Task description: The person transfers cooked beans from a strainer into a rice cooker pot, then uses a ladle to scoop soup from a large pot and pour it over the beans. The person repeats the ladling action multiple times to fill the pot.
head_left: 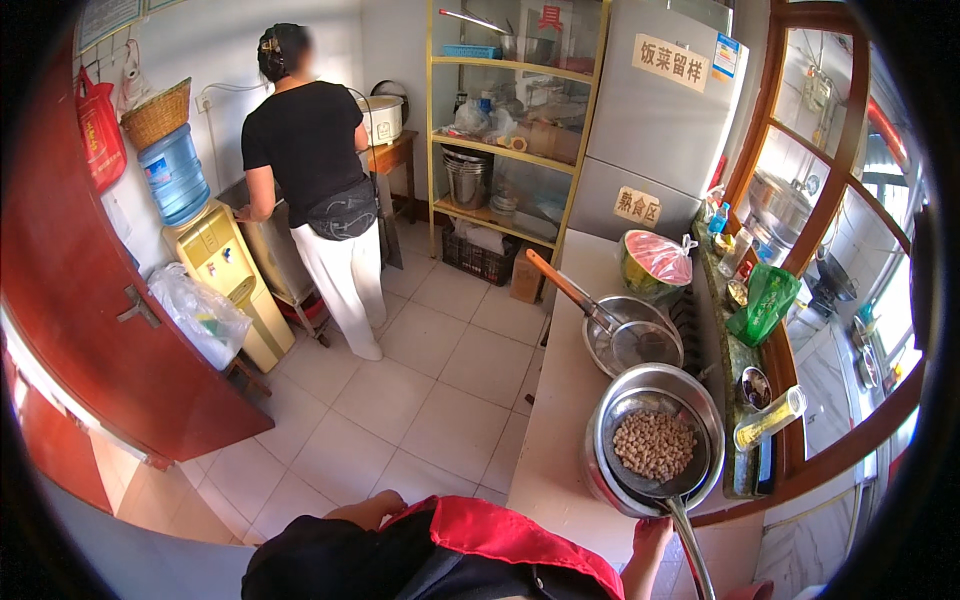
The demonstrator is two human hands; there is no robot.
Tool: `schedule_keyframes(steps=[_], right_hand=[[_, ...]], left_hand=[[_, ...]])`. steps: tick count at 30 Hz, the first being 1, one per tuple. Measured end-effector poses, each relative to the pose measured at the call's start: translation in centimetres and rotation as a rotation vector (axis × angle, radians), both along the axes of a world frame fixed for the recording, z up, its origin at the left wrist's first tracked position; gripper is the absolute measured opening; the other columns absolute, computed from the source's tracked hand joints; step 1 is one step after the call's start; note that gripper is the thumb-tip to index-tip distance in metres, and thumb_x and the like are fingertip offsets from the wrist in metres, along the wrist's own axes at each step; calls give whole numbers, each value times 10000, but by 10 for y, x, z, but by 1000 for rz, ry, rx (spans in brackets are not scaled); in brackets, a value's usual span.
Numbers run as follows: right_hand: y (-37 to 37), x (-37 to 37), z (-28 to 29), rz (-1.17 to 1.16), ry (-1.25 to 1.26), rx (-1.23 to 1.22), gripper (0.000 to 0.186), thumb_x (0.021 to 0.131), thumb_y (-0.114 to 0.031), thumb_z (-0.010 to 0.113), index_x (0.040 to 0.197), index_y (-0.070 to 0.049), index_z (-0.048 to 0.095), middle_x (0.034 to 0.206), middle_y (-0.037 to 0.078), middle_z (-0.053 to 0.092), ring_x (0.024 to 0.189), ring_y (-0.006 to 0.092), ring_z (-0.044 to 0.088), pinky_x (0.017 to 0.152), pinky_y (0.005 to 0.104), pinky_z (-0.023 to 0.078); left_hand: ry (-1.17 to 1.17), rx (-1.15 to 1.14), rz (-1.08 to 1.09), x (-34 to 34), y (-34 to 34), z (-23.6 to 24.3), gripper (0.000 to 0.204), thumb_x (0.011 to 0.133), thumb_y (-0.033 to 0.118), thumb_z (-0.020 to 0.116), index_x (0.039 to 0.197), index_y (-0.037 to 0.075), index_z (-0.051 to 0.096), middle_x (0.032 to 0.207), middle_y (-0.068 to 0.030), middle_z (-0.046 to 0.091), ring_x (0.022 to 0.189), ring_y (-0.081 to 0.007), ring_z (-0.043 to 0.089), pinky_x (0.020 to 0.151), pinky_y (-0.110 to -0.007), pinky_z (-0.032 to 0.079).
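At the near right, a wide metal pot (712,410) stands on the pale counter. Across its mouth sits a long-handled round strainer (687,530), filled with small pale-brown pieces of food (655,446). My right hand (650,540) is at the pot's near rim, closed there, its fingertips partly hidden beneath the edge. The strainer's handle passes just right of that hand. My left hand (385,505) is beside my body, over the floor, away from the counter; its fingers are too small and hidden to read. Behind the pot lies another metal bowl (600,355) with a wooden-handled mesh strainer (565,285) in it.
A film-wrapped cut watermelon (655,262) sits farther back, before a grey fridge (650,120). A stone sill (735,400) with jars runs along the right. A person in black (310,140) stands at far left, near a water dispenser (225,270) and shelving (510,150).
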State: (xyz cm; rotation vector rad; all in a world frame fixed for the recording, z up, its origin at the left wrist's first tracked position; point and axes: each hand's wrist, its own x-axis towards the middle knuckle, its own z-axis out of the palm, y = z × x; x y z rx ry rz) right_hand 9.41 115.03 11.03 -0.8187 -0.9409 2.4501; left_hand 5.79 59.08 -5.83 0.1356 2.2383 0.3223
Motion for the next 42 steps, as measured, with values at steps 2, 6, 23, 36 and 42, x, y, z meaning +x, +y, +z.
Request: schedule_keyframes(steps=[2,6,23,36,42], right_hand=[[-4,-1,3,-7,18,-7,220,794,-337,476,902,-155,537,798,-39,584,636,84,545,476,184,447],[3,-2,-9,-43,65,-15,201,790,-310,496,888,-141,541,785,-29,588,627,81,544,466,183,443],[-3,-3,11,-24,-37,3,157,808,-272,461,847,-143,541,743,-48,578,557,56,489,445,168,398],[13,5,-21,-14,43,31,244,806,-321,454,935,-131,536,890,-22,582,728,80,535,583,207,447],[-22,-8,30,-92,61,63,207,818,-273,435,930,-124,526,909,-16,563,772,85,514,635,205,435]], left_hand=[[6,-6,-38,1,-3,-6,303,693,326,456,737,78,626,762,-116,601,710,-261,567,651,-364,431],[-37,10,49,-1,-7,-17,296,681,331,474,728,83,629,748,-116,602,704,-257,569,648,-352,435],[-140,35,97,-9,-11,-58,300,632,347,534,721,74,624,712,-114,593,655,-230,566,593,-338,436],[-121,9,111,-9,-2,-39,276,633,316,522,698,67,622,734,-123,597,680,-271,566,607,-360,432],[683,52,-280,26,-10,-44,450,700,478,456,759,63,618,785,-143,595,743,-288,565,640,-367,436]])
